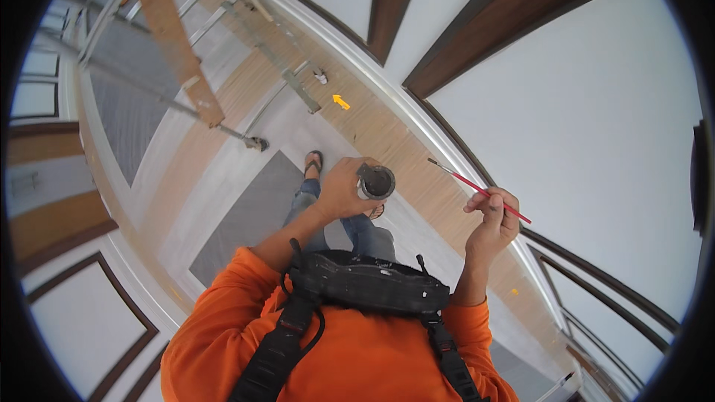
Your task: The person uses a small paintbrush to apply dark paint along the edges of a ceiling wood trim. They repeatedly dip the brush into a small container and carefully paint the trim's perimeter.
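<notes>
My left hand (345, 187) is wrapped around a small cup of dark paint (378, 182), held out in front of my body with its round mouth facing up. Dark paint coats the inside and part of the rim. To the right, my right hand (494, 221) pinches a thin paintbrush (471, 184) by its red handle. Its dark bristle tip points up and left toward the cup, but stays apart from it. The brush tip is also apart from the white wall (581, 97) on the right.
Metal scaffolding (160, 97) with a wooden plank (171, 30) stands ahead on the left. Dark brown wood trim (477, 30) runs along the white wall at right. A yellow arrow marker (341, 102) lies on the wood-patterned floor (417, 156). Framed panels (89, 320) line the left wall.
</notes>
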The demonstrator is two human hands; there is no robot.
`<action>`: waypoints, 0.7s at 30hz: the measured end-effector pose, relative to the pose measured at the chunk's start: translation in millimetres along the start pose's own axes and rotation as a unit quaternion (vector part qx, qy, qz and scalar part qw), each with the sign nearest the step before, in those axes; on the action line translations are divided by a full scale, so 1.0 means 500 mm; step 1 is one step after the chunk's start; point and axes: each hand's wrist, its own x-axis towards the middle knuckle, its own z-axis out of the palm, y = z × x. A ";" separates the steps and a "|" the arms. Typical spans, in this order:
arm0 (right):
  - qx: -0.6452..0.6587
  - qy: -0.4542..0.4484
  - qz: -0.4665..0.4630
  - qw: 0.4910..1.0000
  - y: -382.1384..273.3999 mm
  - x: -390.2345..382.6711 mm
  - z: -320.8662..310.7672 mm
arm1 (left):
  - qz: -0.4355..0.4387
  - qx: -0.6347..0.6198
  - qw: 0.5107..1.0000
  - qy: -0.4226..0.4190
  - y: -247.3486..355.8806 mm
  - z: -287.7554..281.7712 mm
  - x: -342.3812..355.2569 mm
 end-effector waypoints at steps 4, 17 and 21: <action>0.021 0.080 0.017 0.996 0.028 -0.009 -0.048 | 0.048 -0.009 0.998 -0.037 0.002 0.041 0.051; 0.028 0.124 -0.045 0.991 0.485 -0.016 -0.086 | 0.197 -0.086 0.950 -0.227 -0.278 0.402 0.207; 0.086 0.127 -0.063 0.986 0.637 -0.015 -0.127 | 0.245 -0.099 0.925 -0.275 -0.367 0.495 0.270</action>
